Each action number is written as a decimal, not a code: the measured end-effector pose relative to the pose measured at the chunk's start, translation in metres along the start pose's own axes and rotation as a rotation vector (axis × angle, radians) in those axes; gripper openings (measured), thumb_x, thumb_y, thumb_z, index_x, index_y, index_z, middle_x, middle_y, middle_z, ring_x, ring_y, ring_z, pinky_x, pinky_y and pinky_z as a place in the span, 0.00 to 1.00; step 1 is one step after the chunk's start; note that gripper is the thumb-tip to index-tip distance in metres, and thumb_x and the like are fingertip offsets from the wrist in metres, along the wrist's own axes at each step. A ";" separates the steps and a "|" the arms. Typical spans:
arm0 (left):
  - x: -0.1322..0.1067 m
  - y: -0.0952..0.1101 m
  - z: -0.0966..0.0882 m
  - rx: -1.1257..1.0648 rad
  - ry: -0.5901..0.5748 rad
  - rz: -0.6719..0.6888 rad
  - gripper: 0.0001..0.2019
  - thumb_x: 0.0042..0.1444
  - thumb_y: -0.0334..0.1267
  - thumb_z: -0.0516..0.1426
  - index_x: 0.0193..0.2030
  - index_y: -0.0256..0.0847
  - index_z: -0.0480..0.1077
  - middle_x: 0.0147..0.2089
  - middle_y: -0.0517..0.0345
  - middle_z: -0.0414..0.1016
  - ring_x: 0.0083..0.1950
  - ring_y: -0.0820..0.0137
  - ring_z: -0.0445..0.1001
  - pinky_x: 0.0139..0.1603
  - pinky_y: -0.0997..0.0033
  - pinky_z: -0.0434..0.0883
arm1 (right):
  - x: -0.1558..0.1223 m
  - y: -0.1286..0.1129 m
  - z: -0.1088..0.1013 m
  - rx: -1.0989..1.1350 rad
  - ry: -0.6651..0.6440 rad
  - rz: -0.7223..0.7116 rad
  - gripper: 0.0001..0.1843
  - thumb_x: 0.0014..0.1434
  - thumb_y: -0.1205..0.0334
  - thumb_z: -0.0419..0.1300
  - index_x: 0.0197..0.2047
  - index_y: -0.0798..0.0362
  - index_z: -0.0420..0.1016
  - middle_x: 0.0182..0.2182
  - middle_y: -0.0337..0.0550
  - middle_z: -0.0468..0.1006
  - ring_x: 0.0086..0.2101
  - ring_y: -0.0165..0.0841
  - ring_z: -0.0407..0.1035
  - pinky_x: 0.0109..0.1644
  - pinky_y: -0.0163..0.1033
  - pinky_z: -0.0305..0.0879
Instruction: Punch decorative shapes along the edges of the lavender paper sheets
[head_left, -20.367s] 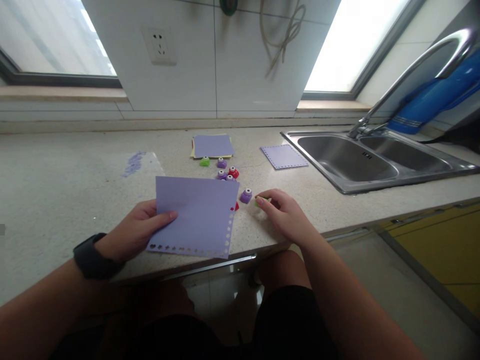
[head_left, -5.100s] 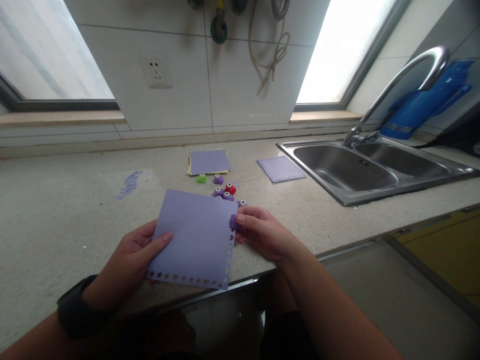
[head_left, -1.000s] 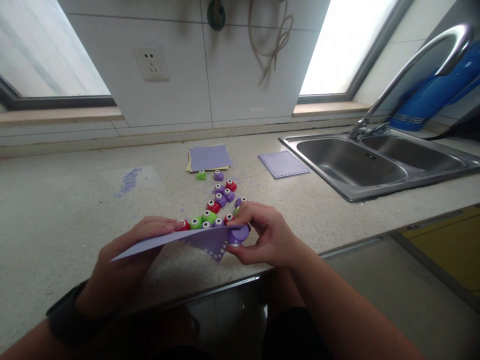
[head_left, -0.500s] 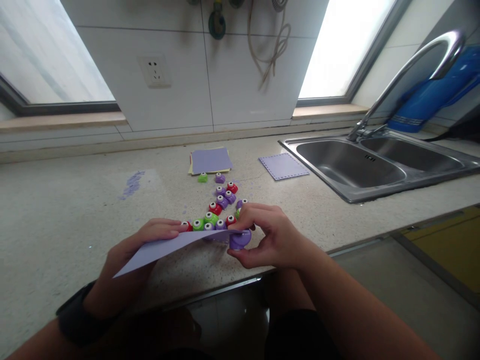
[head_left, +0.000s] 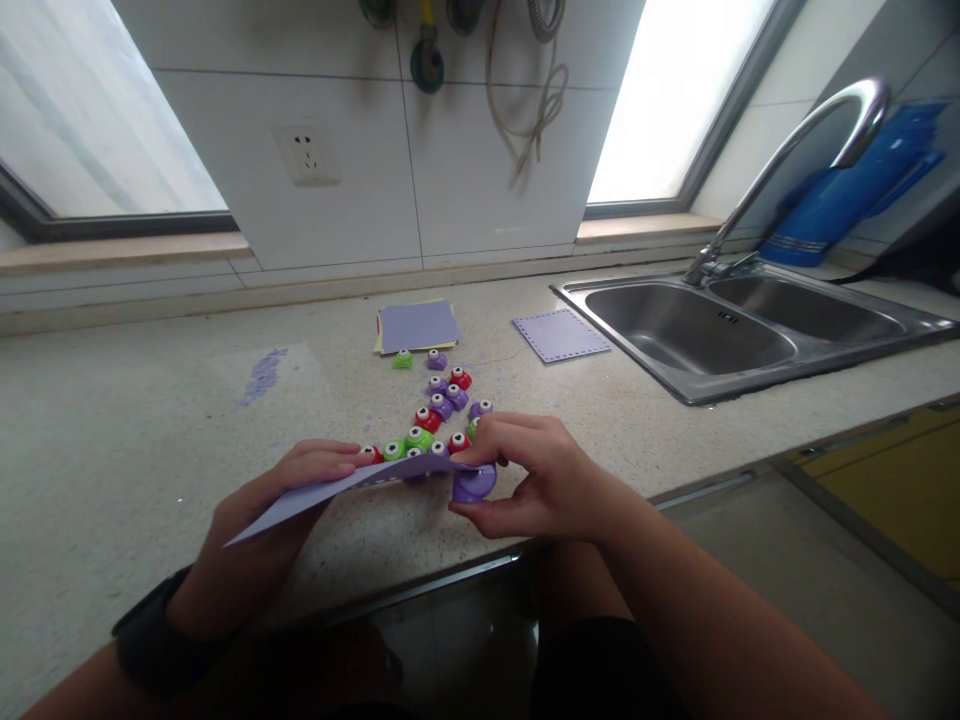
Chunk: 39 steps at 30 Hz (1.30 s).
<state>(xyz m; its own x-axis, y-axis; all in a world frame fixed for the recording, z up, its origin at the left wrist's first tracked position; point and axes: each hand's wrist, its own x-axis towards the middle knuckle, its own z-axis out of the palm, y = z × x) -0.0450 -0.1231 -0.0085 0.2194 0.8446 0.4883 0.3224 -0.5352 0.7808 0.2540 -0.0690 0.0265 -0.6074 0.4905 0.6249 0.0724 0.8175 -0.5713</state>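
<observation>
My left hand (head_left: 262, 520) grips a lilac paper sheet (head_left: 337, 486) by its left side and holds it almost edge-on above the counter's front. My right hand (head_left: 525, 480) pinches a small purple paper punch (head_left: 474, 484) onto the sheet's right edge, thumb below and fingers on top. Just behind the sheet, several small red, green and purple punches (head_left: 439, 415) lie scattered on the counter.
A stack of lilac and yellow paper (head_left: 417, 325) and a punched lilac card (head_left: 560, 334) lie farther back. A steel double sink (head_left: 742, 335) with a tall tap (head_left: 795, 150) is at the right. Purple paper bits (head_left: 262, 362) lie at the left. A wall socket (head_left: 302, 152) sits above.
Over the last seconds the sheet went from facing me to nearly flat, edge-on. In the last second my right hand with the punch has shifted slightly along the sheet's edge.
</observation>
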 end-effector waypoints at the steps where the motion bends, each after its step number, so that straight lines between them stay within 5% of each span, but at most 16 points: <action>1: 0.000 0.000 0.000 0.009 0.001 -0.010 0.17 0.59 0.29 0.63 0.51 0.56 0.78 0.54 0.56 0.81 0.57 0.56 0.77 0.58 0.56 0.75 | 0.000 0.000 0.000 0.001 -0.006 0.002 0.10 0.57 0.58 0.69 0.39 0.50 0.74 0.29 0.39 0.75 0.30 0.31 0.68 0.34 0.37 0.65; 14: 0.000 0.000 0.000 0.044 -0.007 -0.041 0.12 0.62 0.34 0.61 0.51 0.52 0.79 0.51 0.56 0.82 0.53 0.60 0.79 0.55 0.60 0.76 | 0.002 -0.001 -0.003 0.010 -0.001 0.051 0.10 0.56 0.60 0.70 0.35 0.50 0.72 0.28 0.37 0.72 0.29 0.31 0.66 0.33 0.37 0.63; 19: -0.005 -0.003 0.003 0.146 0.165 -0.219 0.08 0.58 0.43 0.65 0.44 0.53 0.81 0.46 0.60 0.85 0.46 0.58 0.82 0.50 0.61 0.79 | 0.001 0.003 -0.003 0.017 -0.014 0.136 0.14 0.54 0.58 0.71 0.33 0.51 0.69 0.29 0.38 0.74 0.29 0.30 0.66 0.34 0.37 0.63; 24: -0.006 -0.004 0.005 0.198 0.282 -0.363 0.08 0.52 0.47 0.68 0.34 0.49 0.79 0.31 0.62 0.84 0.30 0.61 0.81 0.30 0.67 0.79 | -0.002 0.013 -0.001 0.104 0.006 0.231 0.17 0.51 0.57 0.73 0.31 0.50 0.66 0.27 0.35 0.69 0.27 0.29 0.62 0.31 0.37 0.60; 33: 0.004 0.003 0.010 0.006 0.273 -0.476 0.09 0.54 0.43 0.67 0.41 0.46 0.77 0.36 0.60 0.85 0.35 0.60 0.84 0.35 0.67 0.82 | -0.007 0.033 0.000 0.502 0.157 0.383 0.14 0.55 0.59 0.72 0.39 0.52 0.72 0.31 0.39 0.75 0.30 0.30 0.69 0.35 0.38 0.66; 39: 0.005 -0.004 0.006 -0.077 0.265 -0.535 0.11 0.57 0.41 0.65 0.46 0.47 0.76 0.36 0.60 0.85 0.33 0.63 0.83 0.34 0.69 0.82 | -0.004 0.042 -0.008 0.511 0.251 0.423 0.10 0.57 0.58 0.71 0.38 0.52 0.76 0.31 0.39 0.77 0.28 0.28 0.69 0.32 0.37 0.66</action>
<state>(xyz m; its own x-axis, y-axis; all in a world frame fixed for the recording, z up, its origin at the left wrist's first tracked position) -0.0392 -0.1168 -0.0113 -0.1948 0.9764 0.0927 0.2550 -0.0409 0.9661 0.2658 -0.0338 0.0044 -0.4038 0.8399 0.3627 -0.1560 0.3274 -0.9319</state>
